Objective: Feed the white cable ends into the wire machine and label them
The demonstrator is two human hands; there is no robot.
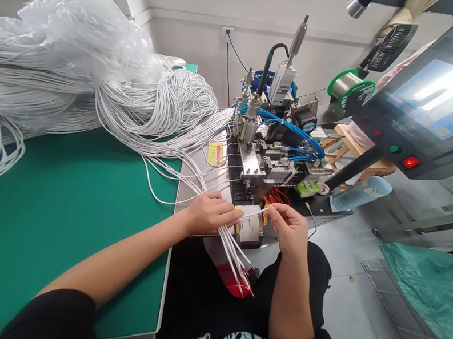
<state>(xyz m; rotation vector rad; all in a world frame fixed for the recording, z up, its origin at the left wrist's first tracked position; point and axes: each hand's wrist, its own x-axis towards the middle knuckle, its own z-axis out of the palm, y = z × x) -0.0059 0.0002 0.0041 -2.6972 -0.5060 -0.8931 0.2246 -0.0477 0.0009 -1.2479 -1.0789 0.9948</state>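
Note:
My left hand (214, 214) is closed around a bunch of white cables (229, 242) at the front of a machine (249, 162). Their stripped ends, with some red showing, hang down over my lap. One single white cable (254, 213) runs from that hand across to my right hand (287, 226), which pinches its end between thumb and fingers. Beneath this cable is a block covered with white paper (249, 231) at the machine's front edge. From my left hand the cables lead back to a large heap of white cable coils (167, 107).
A green mat (71, 213) covers the table at left, with clear plastic (89, 25) over the coils. On the right stand a control screen (451, 97), a wire spool (350, 88) and a light-blue container (361, 193). Red-handled pliers (277, 196) lie behind my right hand.

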